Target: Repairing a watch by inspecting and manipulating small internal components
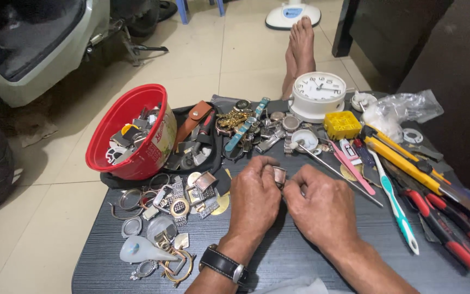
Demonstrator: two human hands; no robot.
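Both of my hands met over the middle of the dark wood-grain table [311, 256], just in front of the white alarm clock [318, 93]. My left hand [254, 198], a black-strapped watch on its wrist, pinched a small metal watch part [279, 176] between thumb and fingers; my right hand [322, 209] was closed against the same piece from the other side. Such work seemed to call for a firm, steady pinch kept low over the table, so nothing could spring away. Left of the clock stood a red plastic bowl [129, 130] of watch pieces; right of it lay yellow utility knives [403, 158], red-handled pliers [452, 228] and a toothbrush [395, 204]. Beyond the clock lay pale floor tiles [235, 60].
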